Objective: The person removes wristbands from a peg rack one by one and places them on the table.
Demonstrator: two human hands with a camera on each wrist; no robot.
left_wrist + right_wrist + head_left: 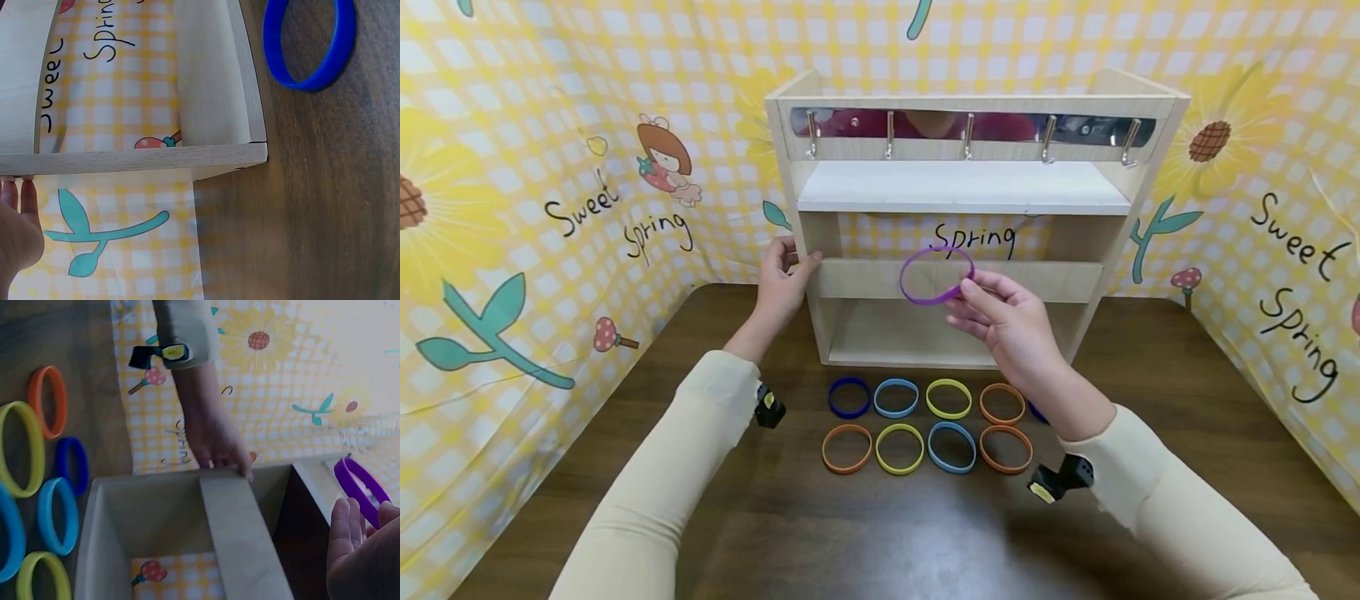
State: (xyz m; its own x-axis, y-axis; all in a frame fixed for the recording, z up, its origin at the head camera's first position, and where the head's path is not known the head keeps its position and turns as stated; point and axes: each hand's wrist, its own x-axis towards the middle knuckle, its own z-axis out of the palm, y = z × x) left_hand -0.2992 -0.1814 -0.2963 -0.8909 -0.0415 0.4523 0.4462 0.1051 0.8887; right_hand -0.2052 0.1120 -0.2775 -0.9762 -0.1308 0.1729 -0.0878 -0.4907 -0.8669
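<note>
Between thumb and fingers, my right hand (1011,321) pinches a purple silicone wristband (928,302), raised in front of the wooden shelf (958,279). The right wrist view has the purple wristband (359,481) at its right edge, above the fingers. My left hand (782,283) holds the shelf's left side panel, thumb at the front edge and fingertips against the outer face. A metal strip (925,125) with several hooks (968,137) runs across the shelf's top; no band hangs there.
Two rows of wristbands lie on the brown table before the shelf, among them dark blue (849,414), light blue (952,468), yellow (899,471) and orange (847,469). My right forearm partly hides another dark blue wristband (1037,413). Yellow checked cloth (625,50) surrounds the table.
</note>
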